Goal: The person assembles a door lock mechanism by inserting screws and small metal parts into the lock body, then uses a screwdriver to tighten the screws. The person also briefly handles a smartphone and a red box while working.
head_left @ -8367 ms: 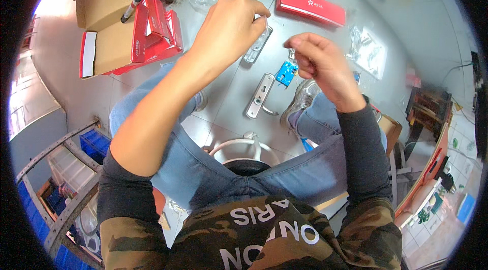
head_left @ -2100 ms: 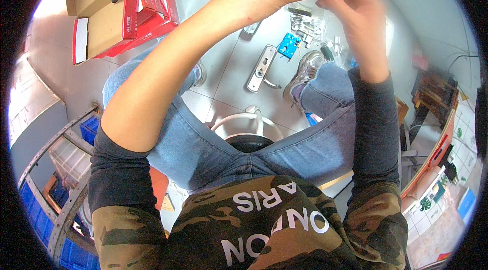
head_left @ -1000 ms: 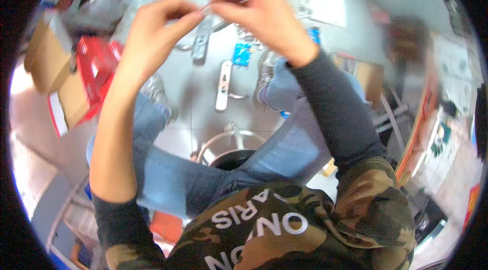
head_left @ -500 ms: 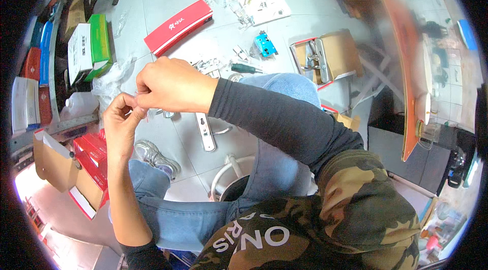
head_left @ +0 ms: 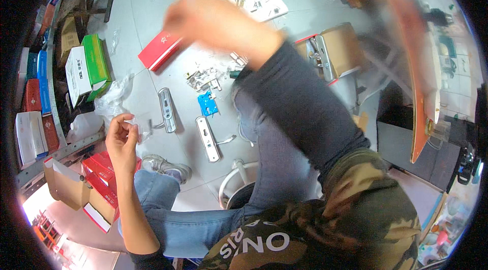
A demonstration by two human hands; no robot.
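My left hand [head_left: 121, 140] is closed, its thumb and fingers pinching a small clear plastic bag [head_left: 144, 129] with something dark showing in it. My right hand [head_left: 213, 22] is stretched far ahead over one end of a long red box [head_left: 158, 52]; motion smears its fingers, so what they hold cannot be seen. Between my hands and my knees, two silver door handle plates [head_left: 166, 109] with levers lie on the floor. Beside them sits a blue lock body [head_left: 207, 104], with a pile of small metal parts [head_left: 202, 78] beyond it. My right sleeve partly covers a dark green handle [head_left: 235, 74].
A white tray [head_left: 277, 3] with small metal pieces lies far ahead. To the right stands an open box [head_left: 345, 49] holding handle parts. Green-and-white [head_left: 95, 64] and red boxes [head_left: 99, 168] flank my left, near a white jug [head_left: 85, 126]. A stool [head_left: 226, 184] stands between my legs.
My right hand has left my left hand and swung forward and right. The clear bag now shows in my left hand alone. The view has shifted, uncovering the second handle plate.
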